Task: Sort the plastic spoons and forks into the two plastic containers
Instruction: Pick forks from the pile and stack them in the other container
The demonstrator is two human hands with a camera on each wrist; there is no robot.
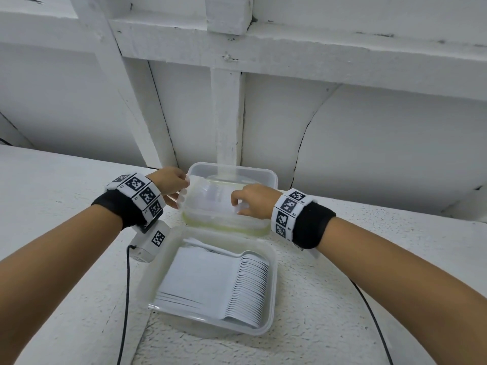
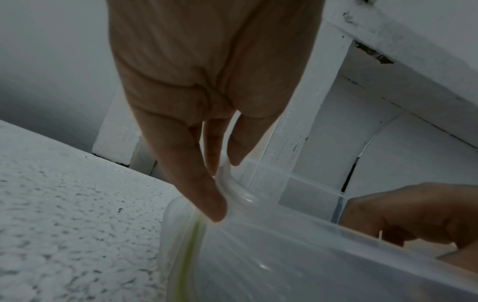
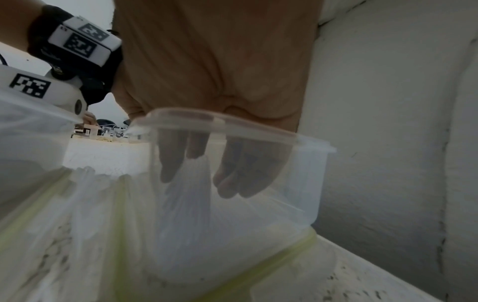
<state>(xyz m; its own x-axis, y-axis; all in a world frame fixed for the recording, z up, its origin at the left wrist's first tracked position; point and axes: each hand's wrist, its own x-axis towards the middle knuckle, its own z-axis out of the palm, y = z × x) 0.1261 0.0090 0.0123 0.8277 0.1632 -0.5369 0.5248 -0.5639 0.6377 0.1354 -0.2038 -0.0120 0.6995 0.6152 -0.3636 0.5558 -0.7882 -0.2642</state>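
Observation:
A clear plastic container (image 1: 272,285) near me holds a neat nested row of white plastic spoons (image 1: 247,283). Beyond it a second clear container (image 1: 208,204) stands on a lid with a green seal (image 1: 226,227). My left hand (image 1: 184,188) pinches this container's left rim (image 2: 232,188). My right hand (image 1: 239,206) reaches inside it and holds a stack of white plastic cutlery (image 3: 189,183), seen through the clear wall. Whether these pieces are forks or spoons cannot be told.
Another clear plastic piece (image 1: 266,177) lies behind the far container, against the white panelled wall (image 1: 369,143). The rough white tabletop (image 1: 66,196) stretches left and right. Black cables (image 1: 126,285) run down from both wrists.

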